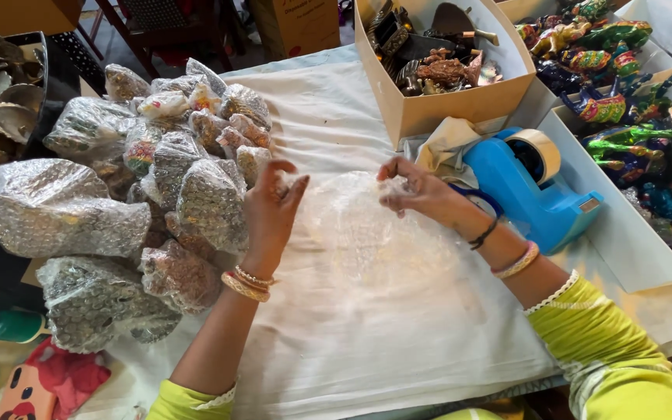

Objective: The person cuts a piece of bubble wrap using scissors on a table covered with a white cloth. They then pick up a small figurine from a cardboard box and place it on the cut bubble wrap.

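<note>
A clear sheet of bubble wrap (359, 225) lies bunched on the white cloth (367, 334) in front of me. My left hand (270, 210) presses on its left edge with the fingers curled over it. My right hand (418, 190) pinches the far right edge of the same sheet. Whatever sits inside the wrap is hidden. Both wrists carry bangles, and the sleeves are yellow-green.
A pile of several bubble-wrapped bundles (157, 179) fills the left side. A blue tape dispenser (526, 183) stands right of my right hand. Behind it is a cardboard box of dark figurines (441, 66); white trays of painted figurines (624, 101) sit at far right.
</note>
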